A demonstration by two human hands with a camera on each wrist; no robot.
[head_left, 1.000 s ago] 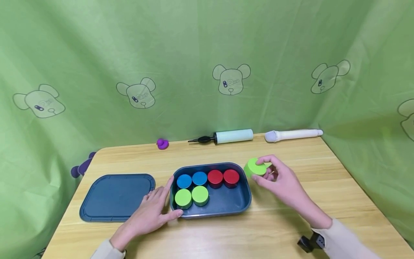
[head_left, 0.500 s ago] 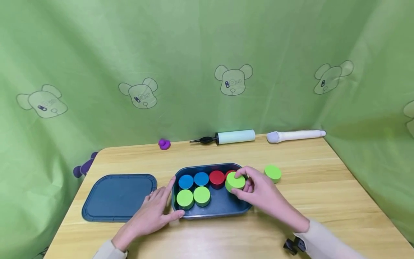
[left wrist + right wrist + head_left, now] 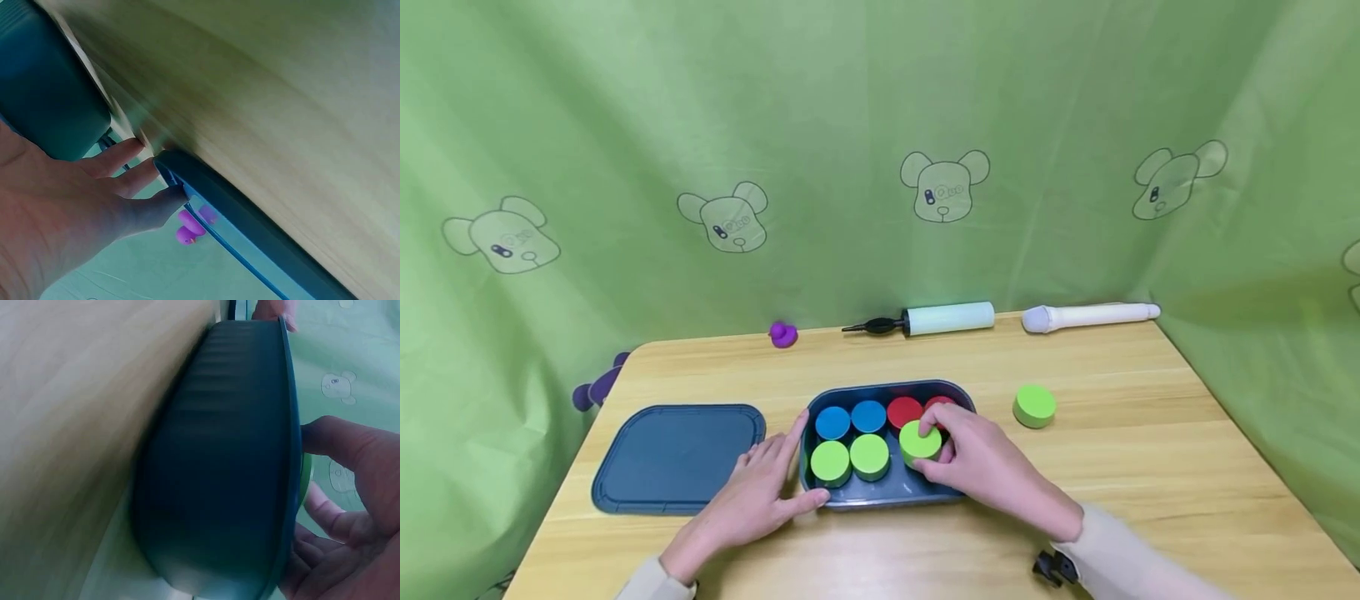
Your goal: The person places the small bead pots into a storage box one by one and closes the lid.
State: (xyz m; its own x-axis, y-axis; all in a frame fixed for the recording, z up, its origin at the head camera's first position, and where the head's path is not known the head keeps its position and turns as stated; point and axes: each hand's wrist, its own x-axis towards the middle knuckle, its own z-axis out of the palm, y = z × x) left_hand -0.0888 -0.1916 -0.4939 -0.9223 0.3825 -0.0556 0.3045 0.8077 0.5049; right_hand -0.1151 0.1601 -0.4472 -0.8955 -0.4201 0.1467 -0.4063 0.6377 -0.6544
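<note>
In the head view a dark blue box (image 3: pixel 880 492) holds two blue discs (image 3: pixel 868 417), two red discs (image 3: pixel 906 412) along its far side and two green discs (image 3: pixel 869 457) at its near left. My right hand (image 3: pixel 981 454) pinches another green disc (image 3: pixel 920 442) between thumb and fingers, low in the box beside that pair; whether it touches the floor is hidden. My left hand (image 3: pixel 756 492) rests against the box's left end, fingers and thumb spread and fairly straight along its rim. The right wrist view shows the box's outer wall (image 3: pixel 219 456) hiding most of the held disc.
One more green disc (image 3: pixel 1034 406) lies on the table right of the box. A dark blue lid (image 3: pixel 677 458) lies flat at the left. Along the back edge are a purple duck (image 3: pixel 783 335), a hand pump (image 3: pixel 947 318) and a white microphone (image 3: pixel 1090 317).
My right hand has carried the green disc leftward from beside the box into it, next to the two green ones. The disc left on the table came into sight. The left hand stays put.
</note>
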